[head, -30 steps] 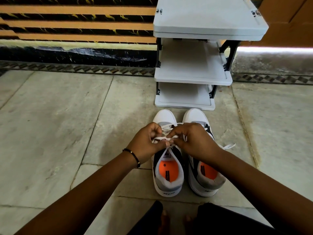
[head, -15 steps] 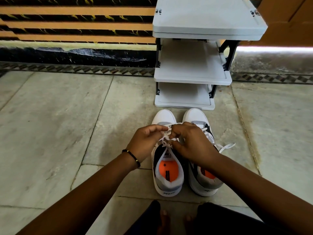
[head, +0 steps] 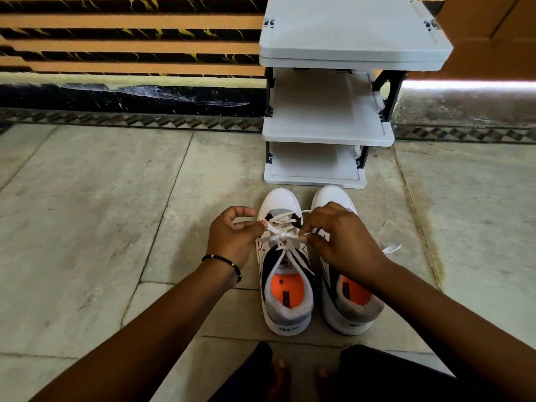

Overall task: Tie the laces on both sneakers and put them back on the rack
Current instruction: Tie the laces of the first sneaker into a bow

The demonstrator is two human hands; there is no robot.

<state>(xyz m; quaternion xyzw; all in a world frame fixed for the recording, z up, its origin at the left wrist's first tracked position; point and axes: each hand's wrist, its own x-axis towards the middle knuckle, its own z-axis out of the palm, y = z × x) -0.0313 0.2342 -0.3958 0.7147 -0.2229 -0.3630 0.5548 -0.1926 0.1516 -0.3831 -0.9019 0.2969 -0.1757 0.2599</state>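
Two white sneakers stand side by side on the stone floor (head: 87,227), toes pointing at the rack (head: 327,134), heels toward the person. The left sneaker (head: 285,285) has a white toe cap, grey and black side panels, a grey padded collar and a bright orange insole with a dark label. Its white laces (head: 282,236) are drawn into a knot over the tongue, with crossed strands running toward the toe and two strands trailing back toward the collar. The right sneaker (head: 345,303) has the same colours; most of its front half is hidden under a hand, and one loose white lace end (head: 391,248) lies on the floor just beside it.

The left hand (head: 232,239), with a dark beaded bracelet (head: 223,264) on its wrist, has its grip pinched on a lace strand at the left of the knot. The right hand (head: 342,236) has its grip pinched on the strand at the right of the knot. Both hands hover over the left sneaker's lacing.

The rack is a grey three-tier shelf unit with black side posts, standing against the wall just beyond the sneakers' toes. Its visible shelves hold nothing.
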